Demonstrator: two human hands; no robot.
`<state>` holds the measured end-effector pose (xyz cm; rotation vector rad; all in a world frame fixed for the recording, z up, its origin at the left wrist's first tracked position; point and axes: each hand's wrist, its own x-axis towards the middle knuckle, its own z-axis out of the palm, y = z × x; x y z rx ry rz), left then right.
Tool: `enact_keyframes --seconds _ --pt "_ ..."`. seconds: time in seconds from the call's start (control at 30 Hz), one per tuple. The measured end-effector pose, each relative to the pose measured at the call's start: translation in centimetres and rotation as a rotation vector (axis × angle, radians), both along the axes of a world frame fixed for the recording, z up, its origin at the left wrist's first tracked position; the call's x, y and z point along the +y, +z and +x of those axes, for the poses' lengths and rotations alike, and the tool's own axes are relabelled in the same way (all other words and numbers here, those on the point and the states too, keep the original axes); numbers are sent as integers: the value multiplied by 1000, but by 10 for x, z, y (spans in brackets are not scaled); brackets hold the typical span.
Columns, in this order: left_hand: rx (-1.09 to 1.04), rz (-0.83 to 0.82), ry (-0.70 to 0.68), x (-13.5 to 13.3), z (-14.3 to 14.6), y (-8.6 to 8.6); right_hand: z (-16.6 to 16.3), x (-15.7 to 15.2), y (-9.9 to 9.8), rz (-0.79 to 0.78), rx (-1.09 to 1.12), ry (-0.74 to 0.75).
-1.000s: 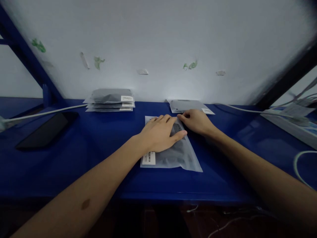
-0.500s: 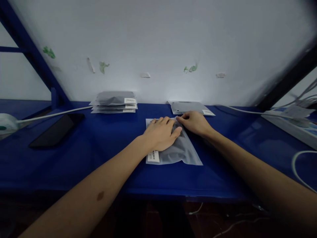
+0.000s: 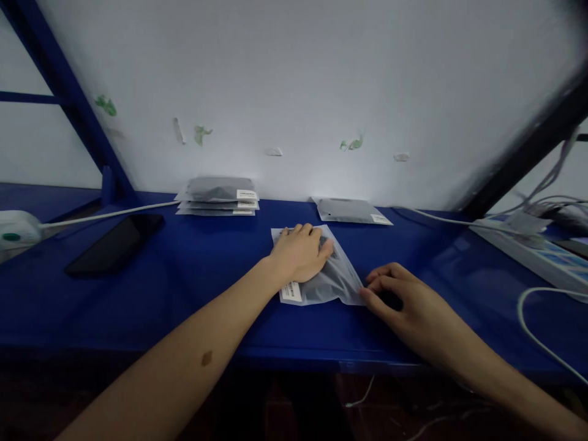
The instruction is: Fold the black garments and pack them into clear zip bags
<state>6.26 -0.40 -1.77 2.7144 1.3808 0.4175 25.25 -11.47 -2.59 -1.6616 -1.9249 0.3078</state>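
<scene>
A frosted plastic bag (image 3: 328, 282) with a white printed label lies on the blue table, something dark showing inside near its far end. My left hand (image 3: 301, 254) lies flat across the bag, fingers stretched out and thumb apart, covering much of its left part. At the bag's near right corner, the thumb and forefinger of my right hand (image 3: 397, 300) pinch the edge. Behind, to the left, several similar labelled bags (image 3: 220, 191) are stacked. Another labelled bag (image 3: 351, 211) lies by the wall on the right.
A black phone (image 3: 113, 245) lies on the table (image 3: 206, 312) at left, near a white power plug block (image 3: 18, 228) with a cable. On the right are a long white box-like strip (image 3: 528, 245) and loose cables (image 3: 528, 324). A white wall (image 3: 285, 92) closes the back.
My right hand has moved from the bag's far right corner along its side to the near right corner. My left hand stays flat on the bag. The camera view has shifted slightly.
</scene>
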Motion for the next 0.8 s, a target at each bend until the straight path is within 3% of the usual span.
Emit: enact_keyframes --seconds 0.1,0.2,0.37,0.57,0.67,0.8 --pt "7 -16 4 -1 0 2 4 -11 0 -40 11 13" --pt "12 -38 24 -1 -3 4 14 -3 -1 -58 -5 33" --pt "-15 -69 -2 5 -12 5 28 56 -4 47 -94 27" --pt "-15 -72 4 7 -20 8 19 142 -10 257 -260 93" --pt "-13 -72 12 6 -22 11 20 155 -15 223 -245 149" --pt "-5 -72 17 7 -22 14 29 150 -15 160 -168 217"
